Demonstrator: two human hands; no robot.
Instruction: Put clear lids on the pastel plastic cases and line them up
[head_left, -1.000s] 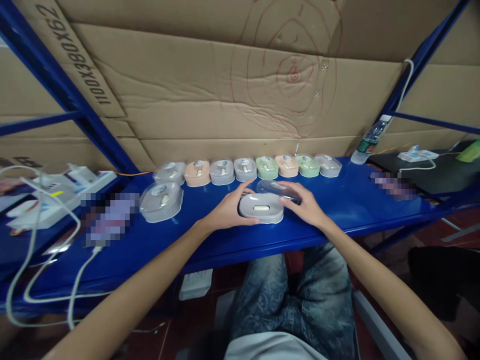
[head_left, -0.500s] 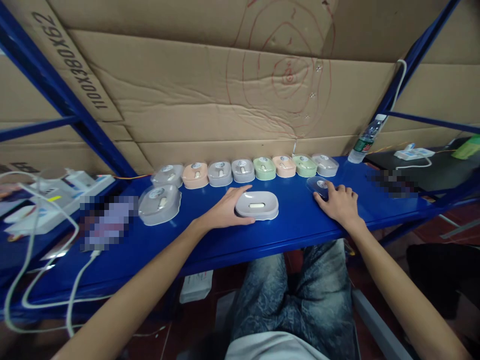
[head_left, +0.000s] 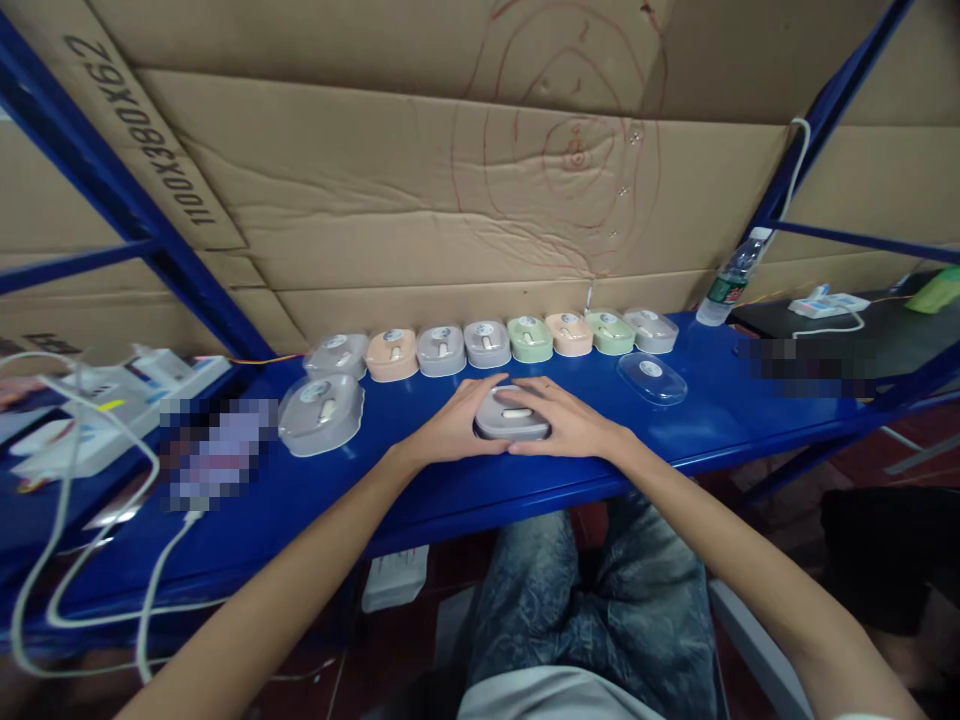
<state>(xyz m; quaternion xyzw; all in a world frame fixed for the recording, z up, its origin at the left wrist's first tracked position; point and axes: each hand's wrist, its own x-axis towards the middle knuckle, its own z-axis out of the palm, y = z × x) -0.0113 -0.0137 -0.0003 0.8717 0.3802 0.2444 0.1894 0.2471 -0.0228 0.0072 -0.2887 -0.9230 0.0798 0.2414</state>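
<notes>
A grey oval case [head_left: 512, 412] with a small white piece in its middle lies uncovered on the blue shelf [head_left: 420, 480]. My left hand [head_left: 452, 430] cups its left side and my right hand [head_left: 568, 424] covers its right side, so both hold it. Its clear lid [head_left: 651, 377] rests on the shelf to the right, apart from both hands.
A row of lidded cases [head_left: 487, 342] in grey, peach and green lines the back by the cardboard wall. One larger grey lidded case [head_left: 322, 413] sits at the left. White cables [head_left: 82, 470] and boxes lie far left; a water bottle [head_left: 731, 279] stands far right.
My right hand lifted the clear lid off the case, set it down on the shelf to the right, then came back onto the case. My left hand stayed on it.
</notes>
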